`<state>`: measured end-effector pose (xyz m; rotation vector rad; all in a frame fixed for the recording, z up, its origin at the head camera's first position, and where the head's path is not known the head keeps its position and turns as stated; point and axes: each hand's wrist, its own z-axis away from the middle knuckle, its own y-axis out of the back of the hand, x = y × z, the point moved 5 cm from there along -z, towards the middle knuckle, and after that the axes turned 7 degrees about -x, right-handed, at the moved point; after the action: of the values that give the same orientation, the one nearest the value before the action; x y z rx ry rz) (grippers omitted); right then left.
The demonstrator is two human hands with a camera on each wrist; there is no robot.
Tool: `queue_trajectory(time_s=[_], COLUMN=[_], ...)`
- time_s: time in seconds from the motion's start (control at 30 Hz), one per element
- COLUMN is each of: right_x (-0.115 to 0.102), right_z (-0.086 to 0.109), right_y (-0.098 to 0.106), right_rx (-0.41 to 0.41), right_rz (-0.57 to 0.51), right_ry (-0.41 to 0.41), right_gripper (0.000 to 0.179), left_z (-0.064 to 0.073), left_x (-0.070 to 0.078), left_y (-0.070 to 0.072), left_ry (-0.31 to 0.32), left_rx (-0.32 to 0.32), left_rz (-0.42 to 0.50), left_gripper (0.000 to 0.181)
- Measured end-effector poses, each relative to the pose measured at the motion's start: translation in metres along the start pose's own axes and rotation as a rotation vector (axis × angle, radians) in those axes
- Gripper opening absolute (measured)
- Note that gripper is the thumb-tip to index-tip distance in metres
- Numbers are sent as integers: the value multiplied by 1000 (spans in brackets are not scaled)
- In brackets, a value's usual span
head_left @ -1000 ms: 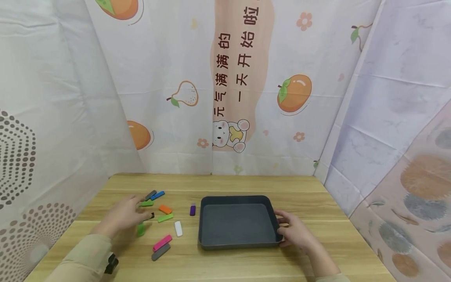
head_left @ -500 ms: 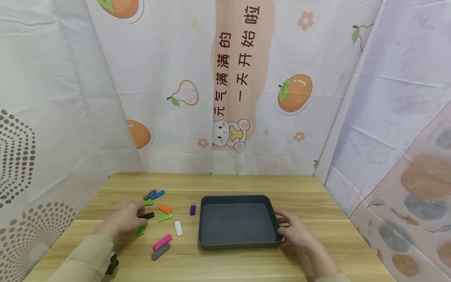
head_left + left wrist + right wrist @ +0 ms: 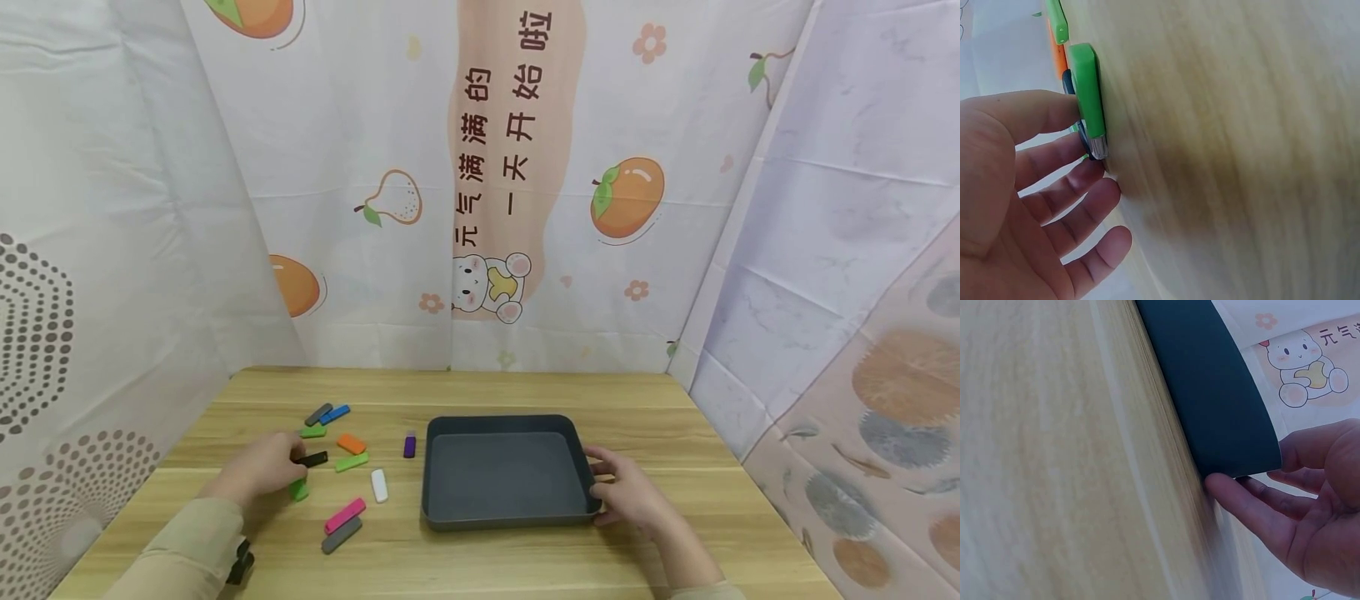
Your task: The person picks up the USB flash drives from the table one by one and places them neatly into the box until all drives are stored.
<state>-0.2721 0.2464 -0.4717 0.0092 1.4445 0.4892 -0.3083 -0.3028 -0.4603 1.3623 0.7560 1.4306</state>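
At the left of the table, my left hand [image 3: 262, 468] pinches the left end of a black USB stick [image 3: 313, 458] between thumb and fingers. A green USB stick [image 3: 1088, 90] with a metal plug lies right beside the thumb in the left wrist view and partly hides the black one. My right hand [image 3: 628, 492] holds the right end of a dark grey rectangular tray [image 3: 513, 523], its thumb [image 3: 1235, 494] low on the corner and a finger by the rim. The inside of the tray shows nothing in it.
Around the left hand lie orange [image 3: 351, 443], light green [image 3: 352, 462], blue [image 3: 335, 414], white [image 3: 379, 486], pink [image 3: 345, 516], grey [image 3: 342, 535] and purple [image 3: 409, 446] USB sticks. A printed curtain [image 3: 360, 283] hangs behind the wooden table [image 3: 510, 575].
My left hand has drawn back slightly toward me from the farther green stick, and its fingers have closed in on the black USB stick. The right hand and tray have stayed put.
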Motion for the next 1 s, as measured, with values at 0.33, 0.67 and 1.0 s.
queue_trajectory(time_s=[0.33, 0.67, 1.0], right_x=[-2, -2, -2], right_z=[1, 1, 1], right_y=[-1, -1, -1], right_rx=[1, 4, 4], right_rz=[1, 5, 8], right_ry=[-8, 0, 7], right_gripper=[67, 67, 67], left_z=[-4, -5, -3], left_x=[-4, -4, -4], left_y=[-2, -3, -2], left_ry=[12, 3, -21], left_rx=[-7, -9, -18], left_rz=[13, 19, 21], left_gripper=[15, 12, 7])
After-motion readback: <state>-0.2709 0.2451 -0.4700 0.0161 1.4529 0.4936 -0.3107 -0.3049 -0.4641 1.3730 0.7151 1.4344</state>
